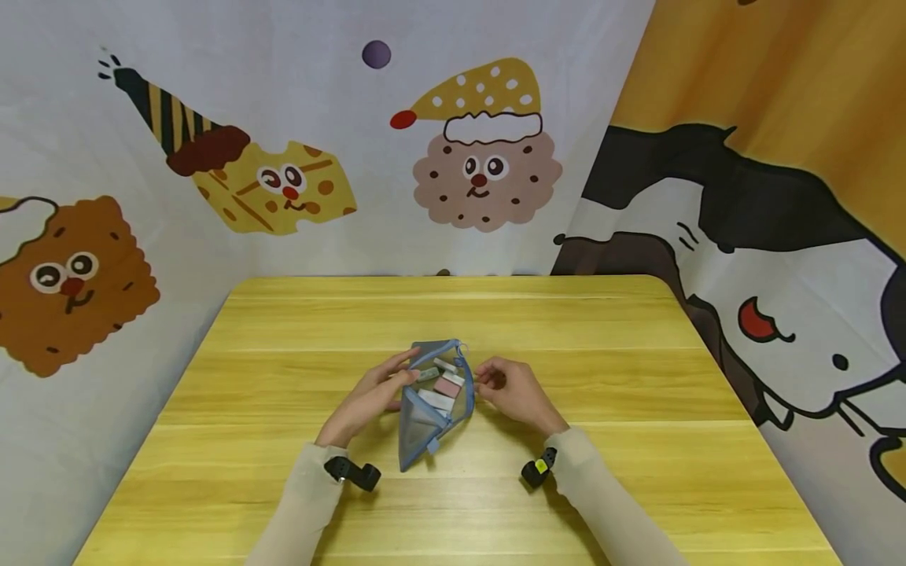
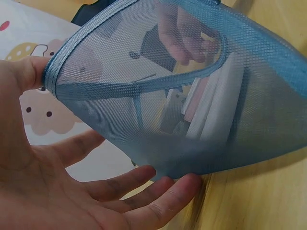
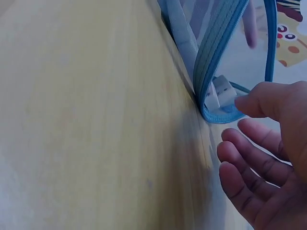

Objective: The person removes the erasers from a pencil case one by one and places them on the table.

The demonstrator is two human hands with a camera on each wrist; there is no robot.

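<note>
A blue-trimmed mesh zipper pouch (image 1: 419, 431) stands unzipped near the middle of the table. Inside lie several small blocks, among them a pink block (image 1: 447, 387), a grey-green block (image 1: 428, 375) and a white block (image 1: 436, 400). My left hand (image 1: 366, 402) holds the pouch from the left, its thumb at the trimmed edge and its fingers along the mesh underneath in the left wrist view. Close to the pouch's right rim is my right hand (image 1: 521, 391), fingers loosely bent with nothing between them. In the right wrist view its thumb (image 3: 268, 99) overlaps the pouch opening.
The pouch is on a wood-grain table (image 1: 283, 314) with rounded far corners. A printed cloth (image 1: 304, 47) with cartoon figures hangs behind and beside it. Each wrist wears a small black camera, one being the left camera (image 1: 354, 473).
</note>
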